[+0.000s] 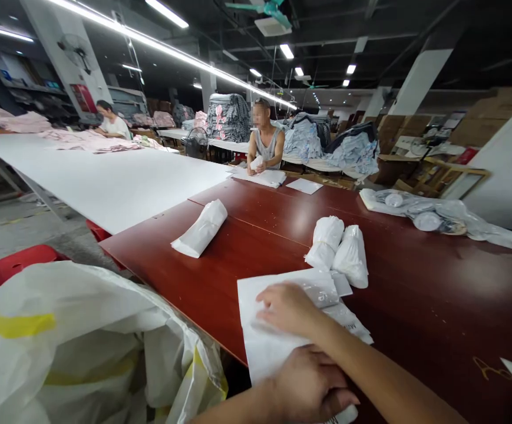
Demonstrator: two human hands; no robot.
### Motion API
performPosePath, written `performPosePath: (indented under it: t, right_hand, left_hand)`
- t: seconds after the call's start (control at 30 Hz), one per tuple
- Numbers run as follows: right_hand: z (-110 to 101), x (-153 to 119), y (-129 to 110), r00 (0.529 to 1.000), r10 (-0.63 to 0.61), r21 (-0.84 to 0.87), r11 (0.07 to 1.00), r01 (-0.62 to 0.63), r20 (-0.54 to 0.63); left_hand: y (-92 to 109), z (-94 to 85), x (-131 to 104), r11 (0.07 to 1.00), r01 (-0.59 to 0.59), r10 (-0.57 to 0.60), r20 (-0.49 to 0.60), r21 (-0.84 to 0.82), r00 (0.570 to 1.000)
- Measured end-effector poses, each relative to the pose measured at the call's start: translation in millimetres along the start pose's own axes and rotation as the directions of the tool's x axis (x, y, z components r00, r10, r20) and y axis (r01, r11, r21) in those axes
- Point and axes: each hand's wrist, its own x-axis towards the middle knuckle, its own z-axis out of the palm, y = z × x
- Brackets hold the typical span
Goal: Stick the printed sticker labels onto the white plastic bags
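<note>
Near the table's front edge lies a white paper sheet (250, 330), with clear plastic bags (350, 318) bearing dark print on its right side. My right hand (286, 307) rests over the sheet and bags, its thumb and forefinger apart and slightly blurred. Lower and closer to me, my left hand (311, 380) has its fingers curled over a printed plastic bag (347, 414), of which only an edge shows. Just beyond the sheet are two white bundles, a banded one (325, 241) and a second one (352, 256). Another white folded bundle (200, 228) lies farther left.
A large white woven sack (83, 330) stands left of the red-brown table (415, 306). Plastic-wrapped rolls (432, 218) lie at the right. Across the table a person (265, 141) handles a white bundle above stacked sheets (273, 178). A long white table (127, 182) extends left.
</note>
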Motion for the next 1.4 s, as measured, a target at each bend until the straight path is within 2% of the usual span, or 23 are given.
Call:
performPosePath:
  t: [0.03, 0.1, 0.17, 0.2, 0.27, 0.33, 0.4, 0.5, 0.57, 0.7, 0.8, 0.9, 0.97, 1.0, 1.03, 1.07, 1.13, 1.17, 1.2, 1.23, 1.27, 1.33, 1.4]
  right_hand:
    - [-12, -5, 4, 0.99, 0.138, 0.036, 0.99, -0.137, -0.024]
    - [-39, -28, 12, 0.914, 0.389, 0.123, 0.919, -0.375, -0.119]
    - [-59, -59, 14, 0.825, 0.558, 0.164, 0.826, -0.54, -0.089]
    - [-63, -74, 13, 0.791, 0.612, 0.152, 0.784, -0.602, -0.023]
    - [-61, -100, 9, 0.722, 0.679, 0.098, 0.716, -0.692, 0.135]
    - [-51, -116, 5, 0.663, 0.72, 0.086, 0.661, -0.745, 0.206]
    - [-42, -125, 4, 0.639, 0.736, 0.136, 0.626, -0.768, 0.222]
    - [-41, -129, 5, 0.653, 0.728, 0.194, 0.624, -0.757, 0.211]
    - [-45, -128, 6, 0.686, 0.713, 0.221, 0.652, -0.725, 0.146]
    - [-40, -122, 7, 0.79, 0.606, 0.269, 0.778, -0.567, -0.087]
    - [-28, -124, 1, 0.825, 0.506, 0.163, 0.862, -0.479, -0.25]
    - [-25, -137, -13, 0.862, 0.445, 0.084, 0.895, -0.439, -0.242]
    - [-31, -152, -20, 0.868, 0.463, 0.145, 0.885, -0.442, -0.18]
    - [-37, -160, -19, 0.847, 0.496, 0.204, 0.864, -0.46, -0.193]
    - [-43, -167, -15, 0.796, 0.55, 0.275, 0.83, -0.486, -0.254]
    - [-49, -174, -9, 0.701, 0.618, 0.357, 0.783, -0.509, -0.355]
    - [-59, -183, 10, 0.42, 0.751, 0.538, 0.659, -0.526, -0.509]
    - [-62, -185, 19, 0.297, 0.802, 0.618, 0.591, -0.519, -0.518]
    - [-63, -186, 28, 0.222, 0.843, 0.675, 0.528, -0.516, -0.49]
    - [-62, -185, 33, 0.197, 0.874, 0.705, 0.476, -0.526, -0.443]
    - [-59, -184, 36, 0.211, 0.896, 0.709, 0.439, -0.552, -0.391]
    - [-51, -181, 36, 0.271, 0.911, 0.665, 0.412, -0.623, -0.311]
    - [-42, -180, 31, 0.305, 0.913, 0.599, 0.409, -0.688, -0.272]
  left_hand:
    - [6, -12.6, 4, 0.998, 0.014, -0.014, -0.008, -0.054, 1.0]
    - [9, -35.1, 11, 0.989, 0.119, -0.128, -0.118, -0.083, 0.985]
    - [0, -48.5, 16, 0.957, 0.27, -0.289, -0.242, -0.109, 0.926]
    - [-8, -50.9, 17, 0.925, 0.363, -0.379, -0.287, -0.109, 0.88]
    - [-22, -48.6, 16, 0.877, 0.453, -0.48, -0.283, -0.161, 0.83]
    - [-30, -42.3, 14, 0.86, 0.453, -0.502, -0.227, -0.235, 0.835]
    - [-31, -37.3, 11, 0.865, 0.404, -0.467, -0.184, -0.297, 0.865]
    - [-28, -34.2, 8, 0.893, 0.365, -0.419, -0.193, -0.261, 0.887]
    - [-26, -33.1, 7, 0.912, 0.367, -0.402, -0.226, -0.181, 0.887]
    - [-27, -29.8, 7, 0.926, 0.367, -0.376, -0.275, -0.085, 0.885]
    - [-28, -28.9, 9, 0.9, 0.416, -0.436, -0.244, -0.13, 0.866]
    - [-29, -30.4, 11, 0.876, 0.45, -0.478, -0.18, -0.175, 0.86]
    - [-29, -31.8, 12, 0.88, 0.447, -0.47, -0.157, -0.161, 0.868]
    - [-28, -32.3, 12, 0.888, 0.436, -0.455, -0.151, -0.144, 0.877]
    - [-27, -32.7, 12, 0.902, 0.413, -0.428, -0.146, -0.126, 0.892]
    - [-26, -32.9, 13, 0.92, 0.376, -0.389, -0.142, -0.108, 0.91]
    - [-25, -32.8, 13, 0.955, 0.286, -0.294, -0.125, -0.076, 0.947]
    - [-25, -32.6, 13, 0.967, 0.248, -0.253, -0.114, -0.061, 0.961]
    - [-24, -32.4, 13, 0.974, 0.221, -0.225, -0.105, -0.045, 0.969]
    - [-25, -32.1, 13, 0.978, 0.208, -0.209, -0.099, -0.028, 0.973]
    - [-25, -31.7, 13, 0.979, 0.203, -0.203, -0.093, -0.013, 0.975]
    - [-26, -31.0, 12, 0.98, 0.199, -0.198, -0.087, 0.007, 0.976]
    - [-28, -30.2, 12, 0.98, 0.198, -0.195, -0.087, 0.017, 0.977]
